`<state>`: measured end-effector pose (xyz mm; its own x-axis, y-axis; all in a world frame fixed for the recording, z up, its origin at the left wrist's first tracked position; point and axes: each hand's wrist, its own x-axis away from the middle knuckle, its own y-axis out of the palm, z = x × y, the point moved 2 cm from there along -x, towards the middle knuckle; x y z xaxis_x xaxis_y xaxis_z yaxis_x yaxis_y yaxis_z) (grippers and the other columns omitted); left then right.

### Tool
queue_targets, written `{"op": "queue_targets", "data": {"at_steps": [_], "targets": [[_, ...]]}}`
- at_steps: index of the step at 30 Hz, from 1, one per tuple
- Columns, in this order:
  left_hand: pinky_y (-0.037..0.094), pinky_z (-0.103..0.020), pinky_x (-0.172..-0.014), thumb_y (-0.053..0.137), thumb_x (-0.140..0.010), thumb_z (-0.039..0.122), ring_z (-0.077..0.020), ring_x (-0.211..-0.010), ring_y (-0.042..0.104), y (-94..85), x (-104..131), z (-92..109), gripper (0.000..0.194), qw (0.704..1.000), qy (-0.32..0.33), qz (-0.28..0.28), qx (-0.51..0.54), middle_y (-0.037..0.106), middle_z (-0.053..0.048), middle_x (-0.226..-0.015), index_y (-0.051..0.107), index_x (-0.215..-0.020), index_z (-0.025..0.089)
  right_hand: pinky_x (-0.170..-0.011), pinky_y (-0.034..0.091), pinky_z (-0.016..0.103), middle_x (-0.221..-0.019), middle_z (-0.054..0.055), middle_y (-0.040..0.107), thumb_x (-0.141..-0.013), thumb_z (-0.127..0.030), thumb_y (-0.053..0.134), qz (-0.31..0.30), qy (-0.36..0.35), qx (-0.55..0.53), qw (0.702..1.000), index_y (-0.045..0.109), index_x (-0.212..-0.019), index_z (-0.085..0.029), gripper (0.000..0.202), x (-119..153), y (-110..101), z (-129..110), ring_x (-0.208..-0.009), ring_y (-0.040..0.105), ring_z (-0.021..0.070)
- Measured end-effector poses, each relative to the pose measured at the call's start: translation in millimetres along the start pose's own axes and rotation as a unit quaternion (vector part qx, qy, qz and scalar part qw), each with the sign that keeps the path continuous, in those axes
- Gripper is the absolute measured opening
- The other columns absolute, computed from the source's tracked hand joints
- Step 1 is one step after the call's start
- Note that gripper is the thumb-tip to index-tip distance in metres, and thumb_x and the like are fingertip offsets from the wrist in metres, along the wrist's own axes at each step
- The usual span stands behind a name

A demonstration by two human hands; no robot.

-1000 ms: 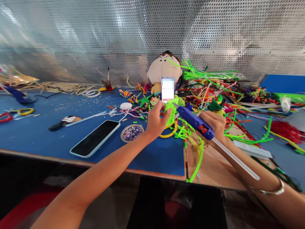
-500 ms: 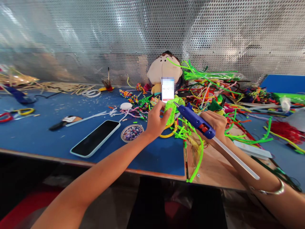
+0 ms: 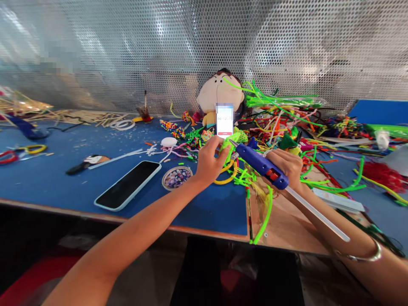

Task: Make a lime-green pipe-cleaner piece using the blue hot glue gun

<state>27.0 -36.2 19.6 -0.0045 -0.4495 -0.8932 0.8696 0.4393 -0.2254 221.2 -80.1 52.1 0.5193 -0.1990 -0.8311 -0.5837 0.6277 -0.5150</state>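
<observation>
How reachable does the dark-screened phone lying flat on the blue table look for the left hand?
Probably yes: the phone lies left of the left hand with nothing on top of it, though that hand holds the bright green piece and would likely have to release it first.

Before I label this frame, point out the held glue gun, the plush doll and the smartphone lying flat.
Held glue gun (image 3: 257, 162): head view, on its blue body.
Plush doll (image 3: 214, 93): head view, on its head.
Flat-lying smartphone (image 3: 128, 185): head view, on its dark screen.
</observation>
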Motion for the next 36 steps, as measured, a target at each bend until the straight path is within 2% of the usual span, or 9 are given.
{"op": "queue_targets", "data": {"at_steps": [8,12,19,36], "targets": [[0.048,-0.022,-0.059,0.051,-0.087,0.029,-0.0106,-0.066,0.053,-1.3,0.3,-1.5,0.013,0.999,0.019,0.007,-0.031,0.055,0.000,-0.070,0.049,-0.077,0.021,-0.048,0.032,0.024,-0.051,0.000,0.043,-0.087,-0.038,0.047,-0.002,0.010,0.000,1.000,0.039,-0.065,-0.022,0.028,1.8,2.1,0.8,-0.048,0.037,0.0119],[0.047,-0.023,-0.060,0.052,-0.088,0.029,-0.0109,-0.066,0.053,-1.9,0.6,-1.8,0.014,0.999,0.024,0.015,-0.044,0.056,0.000,-0.071,0.049,-0.077,0.021,-0.048,0.032,0.024,-0.052,-0.001,0.041,-0.086,-0.038,0.049,0.020,0.015,-0.009,1.000,0.038,-0.064,-0.022,0.030,3.8,3.0,2.1,-0.048,0.037,0.0115],[0.045,-0.021,-0.059,0.054,-0.087,0.026,-0.0100,-0.064,0.051,-2.5,0.3,-1.3,0.013,0.997,0.049,0.045,-0.038,0.054,0.001,-0.068,0.050,-0.077,0.020,-0.049,0.032,0.024,-0.053,-0.003,0.038,-0.086,-0.039,0.047,-0.003,0.057,0.003,0.998,0.036,-0.062,-0.023,0.031,8.0,4.0,5.1,-0.049,0.036,0.0108],[0.047,-0.022,-0.062,0.053,-0.088,0.026,-0.0105,-0.065,0.053,-4.0,0.2,-3.1,0.011,0.995,0.060,0.064,-0.055,0.056,0.000,-0.069,0.053,-0.078,0.020,-0.048,0.032,0.025,-0.052,-0.003,0.039,-0.084,-0.035,0.052,0.020,0.044,0.000,0.999,0.039,-0.064,-0.022,0.027,4.8,4.0,4.7,-0.047,0.038,0.0110]]}}
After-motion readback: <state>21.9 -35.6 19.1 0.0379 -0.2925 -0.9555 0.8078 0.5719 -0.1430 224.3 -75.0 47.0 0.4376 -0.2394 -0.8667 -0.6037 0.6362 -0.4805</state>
